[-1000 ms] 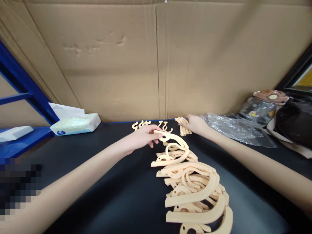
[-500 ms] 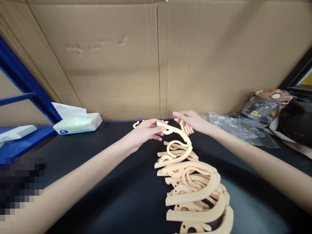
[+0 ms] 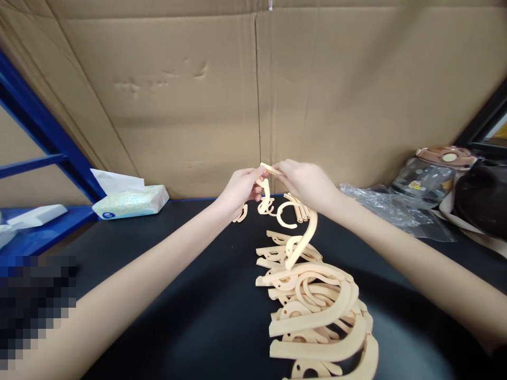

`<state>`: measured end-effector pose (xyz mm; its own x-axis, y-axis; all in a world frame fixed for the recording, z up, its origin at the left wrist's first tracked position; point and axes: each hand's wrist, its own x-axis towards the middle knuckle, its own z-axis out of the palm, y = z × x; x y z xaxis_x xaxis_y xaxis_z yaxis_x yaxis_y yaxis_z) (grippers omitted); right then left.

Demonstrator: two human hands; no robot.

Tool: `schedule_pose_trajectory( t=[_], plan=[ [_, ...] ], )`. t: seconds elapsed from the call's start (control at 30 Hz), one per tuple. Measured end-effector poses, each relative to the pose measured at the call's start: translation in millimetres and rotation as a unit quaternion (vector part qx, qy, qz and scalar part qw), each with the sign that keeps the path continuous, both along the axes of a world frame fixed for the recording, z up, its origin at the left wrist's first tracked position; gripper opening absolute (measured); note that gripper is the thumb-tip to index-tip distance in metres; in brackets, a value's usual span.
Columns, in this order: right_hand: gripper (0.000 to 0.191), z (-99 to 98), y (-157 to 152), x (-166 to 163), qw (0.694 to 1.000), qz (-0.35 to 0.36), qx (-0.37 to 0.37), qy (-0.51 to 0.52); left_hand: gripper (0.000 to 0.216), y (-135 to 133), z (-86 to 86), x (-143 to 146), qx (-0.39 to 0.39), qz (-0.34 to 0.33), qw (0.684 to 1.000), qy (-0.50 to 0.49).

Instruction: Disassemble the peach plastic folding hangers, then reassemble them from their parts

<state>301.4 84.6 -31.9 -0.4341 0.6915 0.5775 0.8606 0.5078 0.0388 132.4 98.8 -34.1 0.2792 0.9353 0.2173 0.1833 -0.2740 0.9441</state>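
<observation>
A beige plastic folding hanger (image 3: pixel 307 237) is raised over the far part of the black table, its hook curling to the left and one arm slanting down. My right hand (image 3: pixel 303 182) is closed around its upper part, hiding the joint. The fingers of my left hand (image 3: pixel 243 190) pinch the tip of the upper arm, which spans between both hands. Below the left fingers shows another short curved beige piece (image 3: pixel 266 192); I cannot tell whether it is held. A long overlapping row of folded hangers (image 3: pixel 317 316) lies nearer to me, and the raised hanger's lower end overlaps its far end.
More beige hanger parts (image 3: pixel 299 211) lie by the cardboard wall (image 3: pixel 190 105). At left are a tissue pack (image 3: pixel 132 203) and a blue frame (image 3: pixel 51 142). Clear plastic bags (image 3: pixel 388 211), a transparent bottle (image 3: pixel 431 177) and a dark bag (image 3: pixel 483 195) sit at right.
My right hand has come left and closed on the hanger that my left hand held. The hanger has been lifted away from the row, and both hands are now close together.
</observation>
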Motion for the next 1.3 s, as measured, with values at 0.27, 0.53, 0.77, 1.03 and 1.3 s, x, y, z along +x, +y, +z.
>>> schedule_pose_trajectory(
  t=[0.27,0.53,0.77,1.03,1.3],
  plan=[
    [0.034,-0.7,3.1,7.8,0.993,0.059,-0.104,0.026,0.026,-3.5,-3.4,2.4,0.171,0.109,0.941,0.270],
    [0.029,-1.2,3.2,5.6,0.957,0.133,-0.209,0.153,0.028,-4.2,-16.9,5.5,0.200,0.154,0.879,0.404],
    [0.022,-10.6,32.4,31.0,0.815,0.135,-0.396,0.401,0.031,-2.1,-15.7,-12.1,0.206,0.167,0.878,0.398],
    [0.021,8.7,36.3,51.2,0.779,0.126,-0.303,0.535,0.034,44.6,-28.1,-74.5,0.063,0.072,0.936,0.338],
    [0.023,18.5,26.3,37.4,0.815,0.098,-0.072,0.567,0.040,53.8,-40.8,-87.6,0.048,0.163,0.946,0.276]
  ],
)
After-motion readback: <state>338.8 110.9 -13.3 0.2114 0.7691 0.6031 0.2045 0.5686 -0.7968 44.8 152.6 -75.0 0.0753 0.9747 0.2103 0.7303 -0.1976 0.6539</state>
